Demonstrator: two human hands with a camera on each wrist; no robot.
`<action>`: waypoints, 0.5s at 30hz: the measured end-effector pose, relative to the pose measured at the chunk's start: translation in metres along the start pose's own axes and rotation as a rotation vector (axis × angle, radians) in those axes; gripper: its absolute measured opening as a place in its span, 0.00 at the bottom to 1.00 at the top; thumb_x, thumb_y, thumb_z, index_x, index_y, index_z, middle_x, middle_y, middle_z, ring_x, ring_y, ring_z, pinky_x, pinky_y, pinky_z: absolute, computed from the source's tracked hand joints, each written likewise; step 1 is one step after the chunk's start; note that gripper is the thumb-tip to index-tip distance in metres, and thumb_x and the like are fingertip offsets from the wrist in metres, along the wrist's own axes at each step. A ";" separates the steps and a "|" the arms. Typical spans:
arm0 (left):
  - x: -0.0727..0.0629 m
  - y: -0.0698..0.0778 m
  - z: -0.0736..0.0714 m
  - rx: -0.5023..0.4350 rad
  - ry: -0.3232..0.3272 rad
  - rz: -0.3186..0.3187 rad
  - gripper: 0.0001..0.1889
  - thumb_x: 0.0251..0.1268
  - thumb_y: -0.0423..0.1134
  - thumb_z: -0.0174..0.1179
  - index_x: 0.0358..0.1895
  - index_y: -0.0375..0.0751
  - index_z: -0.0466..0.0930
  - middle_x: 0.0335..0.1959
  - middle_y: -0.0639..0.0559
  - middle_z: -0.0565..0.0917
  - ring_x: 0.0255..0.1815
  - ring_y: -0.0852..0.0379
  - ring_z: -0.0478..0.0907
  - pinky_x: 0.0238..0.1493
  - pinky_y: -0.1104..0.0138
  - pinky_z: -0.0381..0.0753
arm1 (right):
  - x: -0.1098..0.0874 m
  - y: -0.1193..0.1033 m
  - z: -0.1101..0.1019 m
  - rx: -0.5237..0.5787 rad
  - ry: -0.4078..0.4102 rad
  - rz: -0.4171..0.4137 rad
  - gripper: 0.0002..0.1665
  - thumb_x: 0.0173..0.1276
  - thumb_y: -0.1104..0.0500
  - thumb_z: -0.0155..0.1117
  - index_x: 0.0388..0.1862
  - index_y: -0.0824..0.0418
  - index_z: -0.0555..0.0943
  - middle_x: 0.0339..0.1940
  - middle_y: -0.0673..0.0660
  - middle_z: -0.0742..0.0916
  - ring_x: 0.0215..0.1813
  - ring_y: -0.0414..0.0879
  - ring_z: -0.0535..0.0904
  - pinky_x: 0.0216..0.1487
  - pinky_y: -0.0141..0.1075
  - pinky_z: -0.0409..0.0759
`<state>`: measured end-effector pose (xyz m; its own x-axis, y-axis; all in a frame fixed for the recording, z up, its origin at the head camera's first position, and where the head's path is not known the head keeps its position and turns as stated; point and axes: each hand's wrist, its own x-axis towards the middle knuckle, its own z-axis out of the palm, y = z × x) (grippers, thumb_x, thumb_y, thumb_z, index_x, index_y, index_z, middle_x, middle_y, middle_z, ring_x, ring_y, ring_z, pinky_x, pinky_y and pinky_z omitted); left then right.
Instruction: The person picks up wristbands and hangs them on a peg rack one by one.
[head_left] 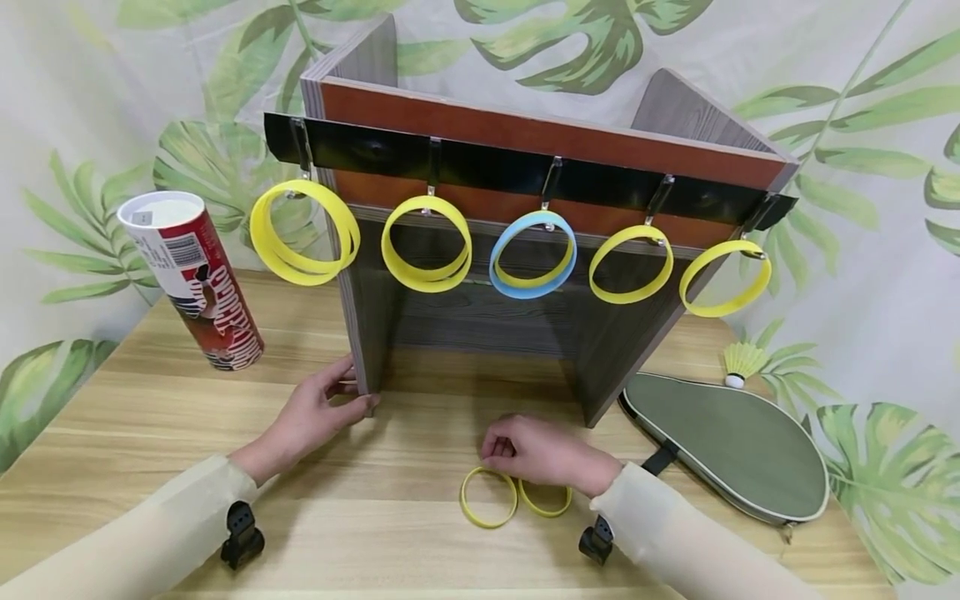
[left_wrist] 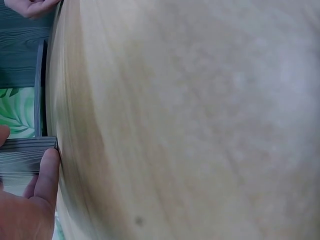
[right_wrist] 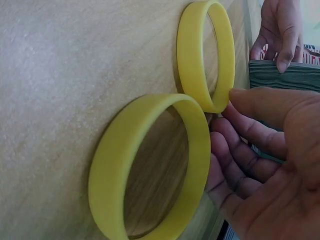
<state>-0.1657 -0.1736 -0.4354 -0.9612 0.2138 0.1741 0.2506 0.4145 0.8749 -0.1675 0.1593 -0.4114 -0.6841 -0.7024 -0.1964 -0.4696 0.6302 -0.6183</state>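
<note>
A grey wood-grain stand (head_left: 362, 333) carries a black strip (head_left: 495, 171) with several hooks across its top. My left hand (head_left: 315, 417) grips the foot of its left side panel, thumb in front and fingers behind. Yellow wristbands (head_left: 426, 285) hang from the hooks, and a blue wristband (head_left: 517, 292) is on the middle one. Below the opening, my right hand (head_left: 536, 450) pinches the edge of a yellow wristband (right_wrist: 192, 55) at the table between thumb and index finger. Another yellow wristband (right_wrist: 112, 165) lies beside it, near the curled lower fingers.
A red and white snack tube (head_left: 225, 292) stands on the wooden table (head_left: 375, 533) at the left. To the right lie a green racket case (head_left: 727, 442) and a yellow shuttlecock (head_left: 742, 360). Leaf-patterned cloth (head_left: 847, 275) hangs behind.
</note>
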 end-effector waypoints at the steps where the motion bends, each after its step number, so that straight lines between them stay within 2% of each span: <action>1: 0.000 0.000 0.000 0.003 0.000 -0.002 0.33 0.72 0.31 0.64 0.79 0.38 0.66 0.61 0.32 0.84 0.60 0.38 0.83 0.52 0.75 0.81 | 0.000 0.000 0.000 -0.006 -0.005 -0.003 0.03 0.74 0.60 0.70 0.38 0.57 0.86 0.34 0.48 0.87 0.35 0.31 0.77 0.40 0.26 0.79; 8: 0.001 -0.001 0.000 0.020 0.001 -0.008 0.34 0.72 0.33 0.65 0.79 0.39 0.66 0.62 0.33 0.84 0.61 0.39 0.83 0.56 0.72 0.81 | -0.001 -0.001 0.002 -0.066 -0.020 -0.044 0.03 0.73 0.61 0.70 0.37 0.57 0.86 0.34 0.49 0.87 0.35 0.29 0.75 0.40 0.24 0.78; 15: 0.000 -0.001 0.001 0.023 0.000 -0.010 0.34 0.72 0.33 0.65 0.79 0.39 0.66 0.62 0.33 0.84 0.62 0.39 0.82 0.56 0.72 0.81 | -0.002 0.003 -0.003 0.017 -0.026 -0.031 0.04 0.75 0.62 0.67 0.37 0.57 0.85 0.33 0.48 0.87 0.34 0.30 0.76 0.40 0.25 0.79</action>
<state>-0.1662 -0.1732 -0.4361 -0.9638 0.2090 0.1652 0.2432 0.4366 0.8661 -0.1692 0.1637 -0.4107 -0.6546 -0.7301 -0.1964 -0.4809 0.6025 -0.6370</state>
